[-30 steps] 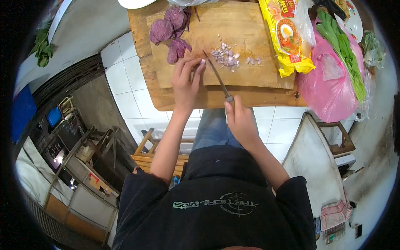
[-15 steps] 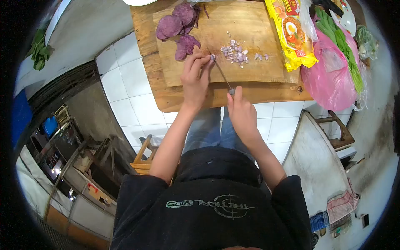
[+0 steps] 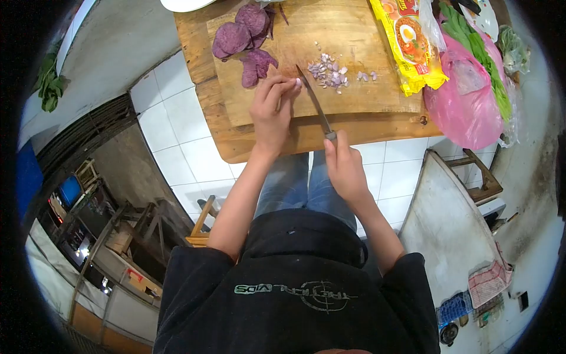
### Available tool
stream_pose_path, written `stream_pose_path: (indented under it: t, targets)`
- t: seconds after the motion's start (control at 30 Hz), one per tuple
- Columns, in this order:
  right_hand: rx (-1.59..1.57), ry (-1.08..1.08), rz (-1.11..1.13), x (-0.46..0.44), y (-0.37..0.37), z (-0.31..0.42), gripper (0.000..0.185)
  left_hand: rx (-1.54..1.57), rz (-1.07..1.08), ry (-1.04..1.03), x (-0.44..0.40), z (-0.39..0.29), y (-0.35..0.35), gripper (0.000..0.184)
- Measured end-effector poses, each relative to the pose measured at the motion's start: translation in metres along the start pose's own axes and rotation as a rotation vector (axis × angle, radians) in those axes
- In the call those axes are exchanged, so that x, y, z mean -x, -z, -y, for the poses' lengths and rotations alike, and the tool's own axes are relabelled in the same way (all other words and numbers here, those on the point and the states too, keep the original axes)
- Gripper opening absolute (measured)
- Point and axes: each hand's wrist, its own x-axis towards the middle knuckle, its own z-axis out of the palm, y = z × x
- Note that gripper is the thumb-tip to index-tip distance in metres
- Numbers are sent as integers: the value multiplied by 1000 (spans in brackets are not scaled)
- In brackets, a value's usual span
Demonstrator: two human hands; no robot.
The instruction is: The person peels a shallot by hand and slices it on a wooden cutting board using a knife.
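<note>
My left hand (image 3: 271,115) is closed in a pinch on a small piece of shallot (image 3: 298,83), low over the wooden cutting board (image 3: 377,97). My right hand (image 3: 345,168) is wrapped round the handle of a knife (image 3: 317,104). Its blade points away from me and lies just right of the shallot piece, with a slim gap between them. Chopped shallot (image 3: 328,72) lies in a loose heap right of the blade, and a few bits sit farther right. Purple slices (image 3: 232,39), maybe of sweet potato, are stacked at the board's upper left.
A yellow noodle packet (image 3: 408,44) lies on the board's right side. Beyond it are a pink plastic bag (image 3: 463,100), leafy greens (image 3: 471,38) and a bagged vegetable (image 3: 512,50). A white plate (image 3: 187,3) shows at the far left edge of the wooden table (image 3: 203,88).
The knife blade has come away from the shallot piece, to the right. My left hand keeps its pinch. The whole view has shifted slightly.
</note>
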Motion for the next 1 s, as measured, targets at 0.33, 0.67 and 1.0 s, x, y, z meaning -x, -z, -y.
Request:
stream_pose_path:
  t: [0.33,0.67,1.0]
  targets:
    - [209,-4,-18,-11,-14,-1,26,-5,-1,-2,3,4,0,23]
    - [191,-6,-84,-1,-12,-17,26,77,-13,38,1,3,-2,17]
    - [125,1,-36,0,-12,-5,25,62,-18,27,2,3,-3,16]
